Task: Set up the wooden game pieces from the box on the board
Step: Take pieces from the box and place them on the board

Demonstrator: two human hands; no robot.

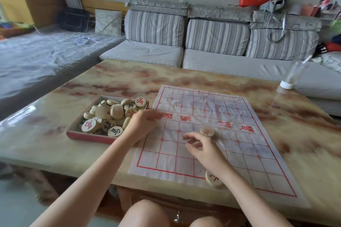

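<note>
1. Wooden pieces (108,116) lie heaped in the box (88,135), left of the board (212,134)
2. Left hand (142,122), nearer, seems loosely curled, empty
3. Right hand (201,145) spread over the board

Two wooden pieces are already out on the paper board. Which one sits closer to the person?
The piece at the board's near edge, beside the right forearm. The other piece lies farther up, just beyond the right hand.
</note>
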